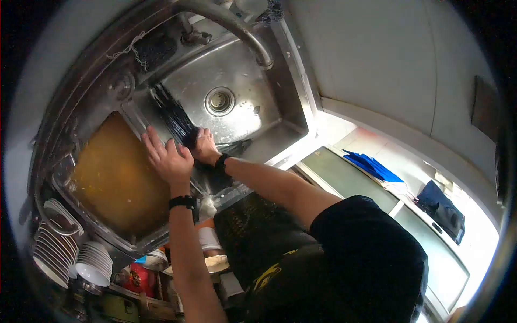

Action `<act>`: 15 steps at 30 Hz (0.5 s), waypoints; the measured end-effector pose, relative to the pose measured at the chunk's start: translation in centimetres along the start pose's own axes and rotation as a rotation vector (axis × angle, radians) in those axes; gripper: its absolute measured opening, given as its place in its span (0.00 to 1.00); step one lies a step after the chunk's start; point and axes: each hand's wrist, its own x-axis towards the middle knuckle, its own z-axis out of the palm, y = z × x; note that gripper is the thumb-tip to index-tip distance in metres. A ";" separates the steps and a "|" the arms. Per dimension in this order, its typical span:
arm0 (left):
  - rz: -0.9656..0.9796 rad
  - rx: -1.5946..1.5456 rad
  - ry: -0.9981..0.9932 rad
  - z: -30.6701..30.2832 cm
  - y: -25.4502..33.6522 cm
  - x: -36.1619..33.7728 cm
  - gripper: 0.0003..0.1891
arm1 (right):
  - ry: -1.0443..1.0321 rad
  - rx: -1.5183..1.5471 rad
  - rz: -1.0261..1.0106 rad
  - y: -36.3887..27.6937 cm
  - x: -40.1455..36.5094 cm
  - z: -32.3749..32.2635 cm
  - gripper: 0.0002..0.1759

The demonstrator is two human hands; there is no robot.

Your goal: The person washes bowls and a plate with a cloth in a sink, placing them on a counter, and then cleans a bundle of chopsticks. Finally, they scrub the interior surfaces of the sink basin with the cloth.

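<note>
A bundle of long, thin, glossy black sticks that look like chopsticks (173,114) lies slanted against the left side of the steel sink basin (183,81). My right hand (205,147) is closed around their near end. Beside it, over the divider between the two basins, my left hand (171,160) is open with its fingers apart and nothing in it. A few more dark sticks (237,146) lie on the basin floor beyond my right hand. The left basin holds cloudy yellow-brown water (118,172), and whatever is under its surface is hidden.
A curved faucet (237,27) reaches over the right basin, above its drain (220,101). Stacked plates (56,250) and white bowls (93,264) stand at lower left. Blue cloth (372,166) and a dark bag (441,209) lie on a glass-fronted cabinet (350,177) at right.
</note>
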 end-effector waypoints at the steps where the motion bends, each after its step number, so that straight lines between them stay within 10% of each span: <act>1: 0.012 0.007 0.003 -0.1 0.0 0.1 0.11 | 0.032 -0.013 0.005 -0.1 0.1 0.1 0.37; 9: 0.034 0.029 0.044 0.3 -0.2 0.0 0.10 | -0.082 -0.159 0.106 0.0 2.2 -2.3 0.30; 12: 0.057 0.060 0.064 0.3 -0.5 0.0 0.09 | 0.118 -0.224 -0.300 7.2 3.6 1.8 0.26; 15: 0.032 0.060 0.014 -0.2 -0.1 -0.1 0.09 | -0.295 -0.067 -0.430 7.3 2.8 -6.8 0.25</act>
